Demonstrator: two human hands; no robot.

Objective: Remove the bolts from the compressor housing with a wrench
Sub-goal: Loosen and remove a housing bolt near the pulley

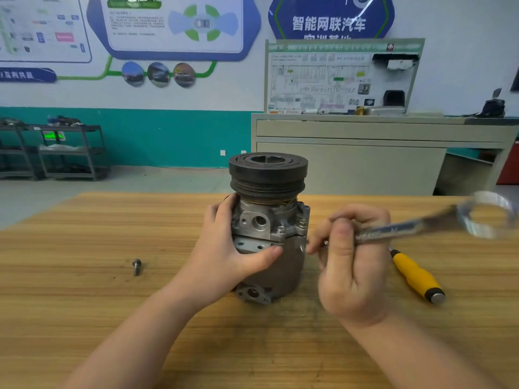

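1. The compressor housing (269, 248) stands upright at the middle of the wooden tabletop (112, 304), its long axis vertical, with the dark grooved pulley (268, 175) on top and a small flanged port at its foot facing the camera.
2. The left hand (224, 248) grips the housing from the left side, fingers curled behind the body and the thumb pressed across its front, just below the flat mounting face.
3. Two bolts (280, 230) sit upright in the flange on the housing's upper right, heads pointing up.
4. The right hand (351, 262) is curled around the wrench (421, 228), just right of the housing. The wrench's long axis runs from the fist up and to the right, its ring end blurred near the right edge, raised off the tabletop.
5. A loose bolt (136, 266) lies on the tabletop well to the left of the housing, head pointing away from the camera.
6. A yellow-handled tool (415, 276) lies on the tabletop right of the right hand, its handle end nearest the camera.
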